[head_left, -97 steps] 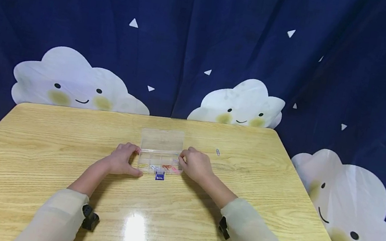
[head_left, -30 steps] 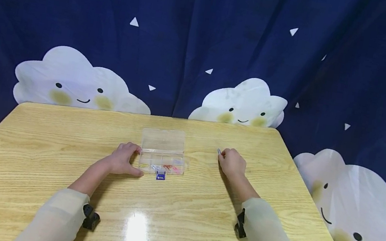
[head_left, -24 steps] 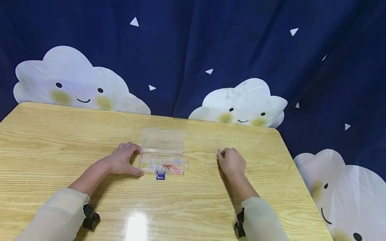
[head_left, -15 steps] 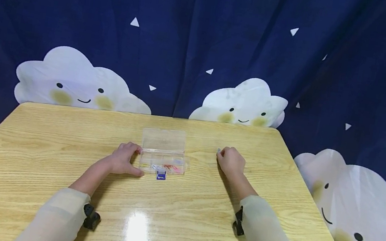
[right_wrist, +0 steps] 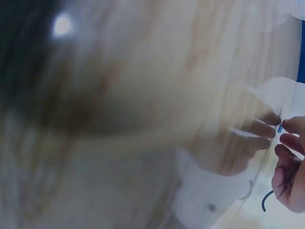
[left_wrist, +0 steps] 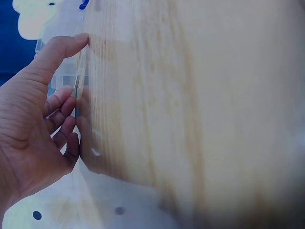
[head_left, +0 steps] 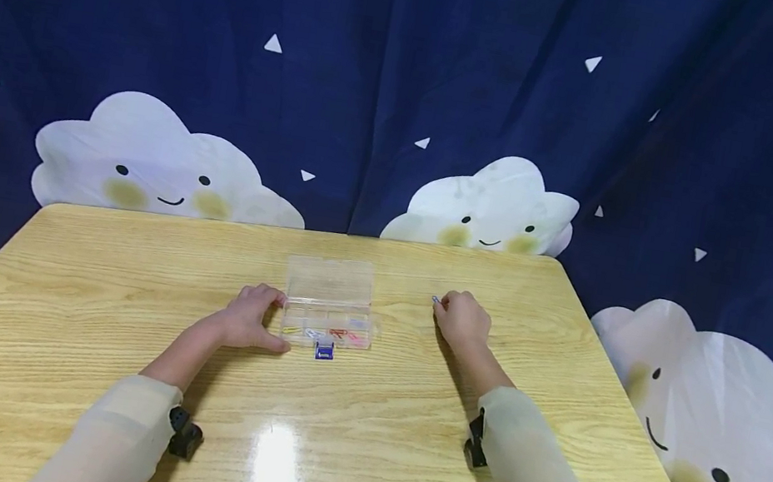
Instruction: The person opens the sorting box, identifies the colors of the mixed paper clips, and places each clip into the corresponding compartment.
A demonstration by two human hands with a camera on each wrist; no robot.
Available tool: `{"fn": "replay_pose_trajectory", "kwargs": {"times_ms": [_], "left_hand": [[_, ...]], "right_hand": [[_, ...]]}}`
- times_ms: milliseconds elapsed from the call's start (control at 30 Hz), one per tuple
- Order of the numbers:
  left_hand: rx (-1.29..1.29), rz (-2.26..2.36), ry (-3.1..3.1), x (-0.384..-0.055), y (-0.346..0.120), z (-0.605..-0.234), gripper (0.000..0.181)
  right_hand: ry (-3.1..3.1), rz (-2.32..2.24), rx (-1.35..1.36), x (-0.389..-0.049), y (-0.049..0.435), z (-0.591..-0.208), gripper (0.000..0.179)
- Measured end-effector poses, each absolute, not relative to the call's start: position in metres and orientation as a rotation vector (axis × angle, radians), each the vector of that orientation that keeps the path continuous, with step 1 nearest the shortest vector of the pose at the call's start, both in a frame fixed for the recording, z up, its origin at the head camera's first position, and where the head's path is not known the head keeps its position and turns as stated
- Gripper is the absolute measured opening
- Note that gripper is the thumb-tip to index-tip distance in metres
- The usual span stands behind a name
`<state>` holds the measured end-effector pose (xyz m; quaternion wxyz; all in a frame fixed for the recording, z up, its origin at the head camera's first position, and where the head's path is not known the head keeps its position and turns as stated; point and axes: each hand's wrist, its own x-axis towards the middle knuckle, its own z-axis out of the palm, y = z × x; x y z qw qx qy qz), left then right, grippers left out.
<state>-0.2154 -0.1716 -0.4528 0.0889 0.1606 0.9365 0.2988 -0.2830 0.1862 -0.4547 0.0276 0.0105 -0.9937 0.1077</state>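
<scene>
A clear plastic compartment box lies on the table with its lid raised at the back. Yellow, white, red and pink paper clips sit in its front compartments. My left hand holds the box's left end, thumb at the front corner and index finger toward the back. In the left wrist view the other fingers bend in beside the box. To the right of the box, my right hand pinches a small blue paper clip between thumb and index finger, partly covered by the fingertips.
A blue label tab sticks out from the box's front edge. The wooden table reaches back to a dark blue curtain with cloud shapes. Black wrist cameras sit at both sleeves.
My right hand has moved from the box's right end out to the blue paper clip and gripped it; the clip now tilts more to the left. My left hand stays at the box.
</scene>
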Motion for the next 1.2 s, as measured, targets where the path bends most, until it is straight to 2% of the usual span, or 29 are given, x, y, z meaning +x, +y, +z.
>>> {"fn": "replay_pose_trajectory", "kwargs": {"times_ms": [267,700,1200], "left_hand": [[0.443,0.865,2.774,-0.219,-0.168,-0.455,0.068],[0.436,0.854,2.776,-0.219,-0.169,-0.454,0.067],[0.407,0.847,2.774,-0.218,-0.169,-0.455,0.069]], "right_hand": [[-3.074,0.28,0.095,-0.283,0.187,-0.453,0.022],[-3.047,0.291,0.151,-0.277,0.186,-0.447,0.025],[-2.955,0.284,0.348,-0.259,0.172,-0.435,0.023]]}}
